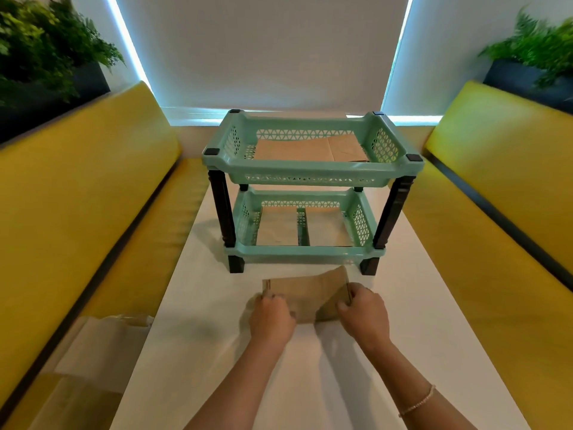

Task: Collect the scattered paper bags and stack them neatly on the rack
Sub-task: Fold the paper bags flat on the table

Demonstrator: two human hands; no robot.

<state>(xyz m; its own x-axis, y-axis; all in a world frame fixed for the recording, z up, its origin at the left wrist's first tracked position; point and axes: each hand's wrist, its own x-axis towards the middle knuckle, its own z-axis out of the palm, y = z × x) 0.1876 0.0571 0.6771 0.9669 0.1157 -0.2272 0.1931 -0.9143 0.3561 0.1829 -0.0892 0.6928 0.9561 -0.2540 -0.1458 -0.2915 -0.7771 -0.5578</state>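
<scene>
Right now I have both hands on one brown paper bag (pixel 313 297) lying flat on the white desk (pixel 434 305), just in front of the green rack (pixel 307 172). My left hand (pixel 270 318) pinches the bag's left end and my right hand (pixel 364 311) pinches its right end, so each grip is closed on the paper rather than open. I read the two-ended hold as a way to keep the thin bag flat and square, since one hand alone would let it sag or fold. The far right corner of the bag is kicked up a little, close to the rack's front right leg.

On the rack, the upper tray (pixel 235 144) already carries flat bags, and the lower tray (pixel 248 218) holds two more side by side with a strip of bare mesh between them. Those stacks lie well inside the tray walls.

Room to move looks fair: bare desk lies to both sides of the rack and between me and it. The upper tray is open from above, which seems the easier way in; the lower one has to be entered under the upper tray's front rim and between the dark legs. More pale paper (pixel 102 346) lies on the yellow bench (pixel 93 181) past the desk's left edge.
</scene>
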